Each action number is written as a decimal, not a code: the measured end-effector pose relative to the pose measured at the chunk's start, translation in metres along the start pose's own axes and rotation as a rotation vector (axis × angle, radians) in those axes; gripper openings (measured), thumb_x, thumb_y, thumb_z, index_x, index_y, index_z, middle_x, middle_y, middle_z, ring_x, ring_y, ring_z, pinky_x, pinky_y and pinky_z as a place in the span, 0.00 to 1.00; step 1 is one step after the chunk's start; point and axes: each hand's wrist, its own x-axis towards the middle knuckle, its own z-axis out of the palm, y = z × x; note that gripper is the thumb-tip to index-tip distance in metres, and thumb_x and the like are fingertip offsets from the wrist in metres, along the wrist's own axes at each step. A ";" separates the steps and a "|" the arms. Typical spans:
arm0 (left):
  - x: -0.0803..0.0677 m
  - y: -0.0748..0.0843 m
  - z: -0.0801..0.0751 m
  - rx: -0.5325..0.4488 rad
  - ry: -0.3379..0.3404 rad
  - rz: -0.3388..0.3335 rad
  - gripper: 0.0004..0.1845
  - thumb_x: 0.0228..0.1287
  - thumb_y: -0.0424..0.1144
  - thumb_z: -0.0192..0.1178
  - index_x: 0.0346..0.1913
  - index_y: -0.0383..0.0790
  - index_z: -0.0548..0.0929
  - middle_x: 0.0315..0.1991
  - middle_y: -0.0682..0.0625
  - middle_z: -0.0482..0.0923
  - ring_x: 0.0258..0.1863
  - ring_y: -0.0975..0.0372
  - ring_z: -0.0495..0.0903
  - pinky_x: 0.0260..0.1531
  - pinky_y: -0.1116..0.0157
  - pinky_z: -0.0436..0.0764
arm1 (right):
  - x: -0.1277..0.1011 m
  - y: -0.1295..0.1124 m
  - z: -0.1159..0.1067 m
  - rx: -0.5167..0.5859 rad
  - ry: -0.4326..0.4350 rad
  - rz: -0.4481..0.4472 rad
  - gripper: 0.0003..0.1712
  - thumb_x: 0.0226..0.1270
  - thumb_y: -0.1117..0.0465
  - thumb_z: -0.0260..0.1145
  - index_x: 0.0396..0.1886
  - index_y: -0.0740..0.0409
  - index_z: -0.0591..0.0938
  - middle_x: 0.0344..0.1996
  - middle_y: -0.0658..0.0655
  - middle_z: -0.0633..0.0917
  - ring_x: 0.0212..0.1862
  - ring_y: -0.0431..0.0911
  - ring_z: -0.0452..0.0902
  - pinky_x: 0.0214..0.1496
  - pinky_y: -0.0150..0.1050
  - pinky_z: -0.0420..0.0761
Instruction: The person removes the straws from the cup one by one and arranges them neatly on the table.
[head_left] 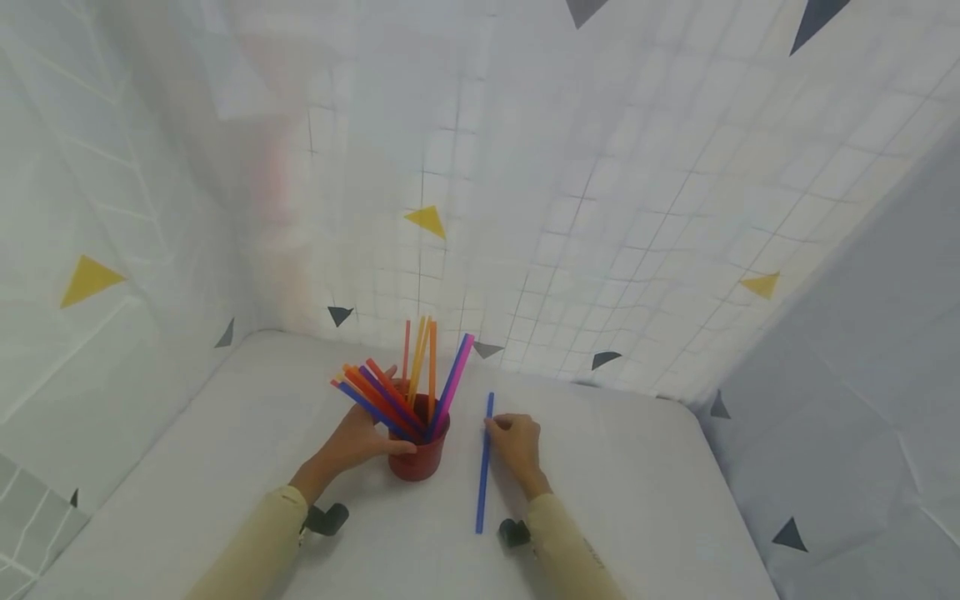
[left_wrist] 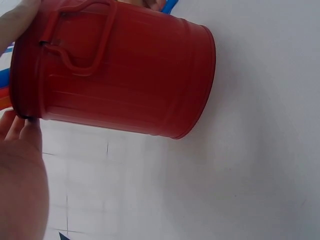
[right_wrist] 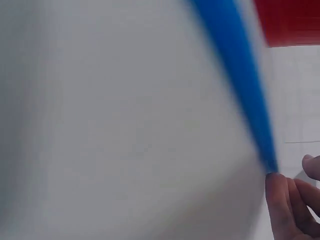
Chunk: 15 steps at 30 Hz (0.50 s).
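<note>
A small red metal bucket (head_left: pixel 416 464) with a side handle (left_wrist: pixel 102 42) stands on the table. Several straws (head_left: pixel 375 390) in orange, yellow, purple, blue and pink lean out of it in different directions. My left hand (head_left: pixel 358 435) holds the bucket near its rim, the thumb on the near side and the fingers (left_wrist: pixel 31 134) on the far side, partly hidden by straws. To the right of the bucket, a single blue straw (head_left: pixel 482 487) is pinched near its far part by my right hand (head_left: pixel 517 446). In the right wrist view this blue straw (right_wrist: pixel 235 65) runs close past the camera.
The white table (head_left: pixel 645 508) has rounded far corners. Behind it hangs a pale sheet (head_left: pixel 525 167) with a grid and triangles, and more sheeting (head_left: pixel 847 400) closes off the sides. A dark wrist camera (head_left: pixel 327 519) sits by the left sleeve, another (head_left: pixel 514 533) by the right.
</note>
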 end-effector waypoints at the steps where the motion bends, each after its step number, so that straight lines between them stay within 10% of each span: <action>1: 0.000 0.000 0.000 0.003 0.001 -0.001 0.62 0.43 0.47 0.80 0.76 0.67 0.47 0.71 0.53 0.64 0.72 0.51 0.60 0.62 0.37 0.63 | 0.001 -0.003 -0.003 0.018 0.001 -0.008 0.12 0.62 0.55 0.72 0.38 0.59 0.89 0.29 0.54 0.88 0.30 0.42 0.83 0.34 0.37 0.84; 15: 0.000 0.001 0.002 0.014 0.021 -0.001 0.63 0.42 0.47 0.80 0.76 0.66 0.47 0.72 0.52 0.63 0.71 0.52 0.61 0.62 0.37 0.63 | 0.009 -0.088 -0.042 0.225 0.052 -0.285 0.14 0.63 0.53 0.71 0.44 0.55 0.87 0.35 0.49 0.88 0.33 0.39 0.85 0.37 0.36 0.85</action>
